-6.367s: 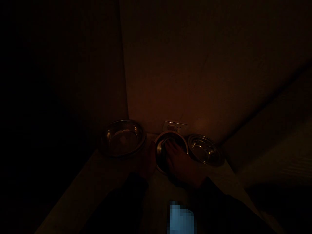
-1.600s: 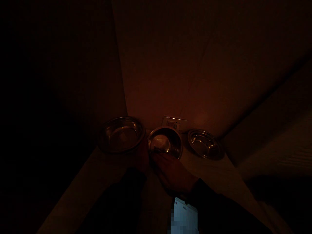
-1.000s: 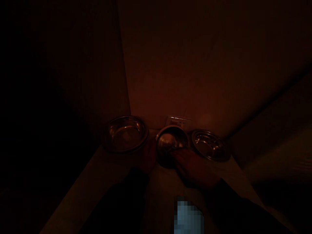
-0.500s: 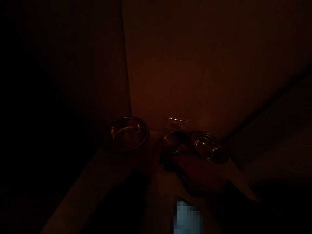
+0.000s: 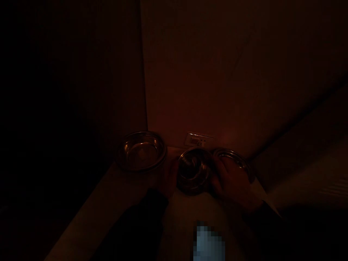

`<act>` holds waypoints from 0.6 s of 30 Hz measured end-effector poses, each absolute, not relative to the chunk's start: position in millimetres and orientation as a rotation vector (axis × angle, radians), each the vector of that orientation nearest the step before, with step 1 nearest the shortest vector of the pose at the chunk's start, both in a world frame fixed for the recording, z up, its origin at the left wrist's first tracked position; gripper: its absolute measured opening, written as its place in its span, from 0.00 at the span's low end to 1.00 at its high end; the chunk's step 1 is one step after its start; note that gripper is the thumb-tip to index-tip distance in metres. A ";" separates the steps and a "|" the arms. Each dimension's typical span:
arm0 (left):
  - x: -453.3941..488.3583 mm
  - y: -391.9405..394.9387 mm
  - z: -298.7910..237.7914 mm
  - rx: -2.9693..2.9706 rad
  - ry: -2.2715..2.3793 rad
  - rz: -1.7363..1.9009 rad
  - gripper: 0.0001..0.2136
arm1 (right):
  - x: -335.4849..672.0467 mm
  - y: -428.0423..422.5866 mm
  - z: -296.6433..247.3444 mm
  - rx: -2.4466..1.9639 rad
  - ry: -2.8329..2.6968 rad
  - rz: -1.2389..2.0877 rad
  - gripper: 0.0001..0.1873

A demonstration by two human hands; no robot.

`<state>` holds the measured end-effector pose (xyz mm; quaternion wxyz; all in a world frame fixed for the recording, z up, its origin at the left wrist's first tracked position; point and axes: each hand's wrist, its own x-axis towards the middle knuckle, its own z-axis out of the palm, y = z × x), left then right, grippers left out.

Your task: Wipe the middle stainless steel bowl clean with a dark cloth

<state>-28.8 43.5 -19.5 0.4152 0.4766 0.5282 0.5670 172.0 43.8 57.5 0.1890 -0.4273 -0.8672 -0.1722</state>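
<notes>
The scene is very dark. A small steel bowl [image 5: 193, 170] stands on a pale counter [image 5: 119, 203] near the corner of two walls. My left hand [image 5: 169, 178] rests against the bowl's left side, and my right hand [image 5: 231, 179] wraps round its right side. Both hands seem to hold the bowl between them, though the fingers are hard to make out. Dark sleeves cover both arms.
A larger steel bowl [image 5: 141, 155] stands to the left, close to the corner. A shallow steel dish [image 5: 235, 159] lies to the right, partly behind my right hand. A wall socket [image 5: 198, 139] sits just behind the small bowl. The counter edge runs along the left.
My right hand has moved from the small bowl's front rim round to its right side, in front of the shallow dish. The left hand has stayed at the bowl's left side.
</notes>
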 end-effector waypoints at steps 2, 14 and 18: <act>-28.9 44.0 -21.1 1.206 1.338 1.425 0.20 | 168.5 43.0 53.7 -1.196 -2.465 -0.334 0.28; -29.2 41.7 -12.0 1.180 1.373 1.374 0.19 | 176.3 40.0 31.0 -0.933 -2.526 -0.225 0.20; -29.2 44.5 -14.7 1.069 1.440 1.368 0.19 | 172.1 28.8 29.7 -0.918 -2.766 -0.047 0.23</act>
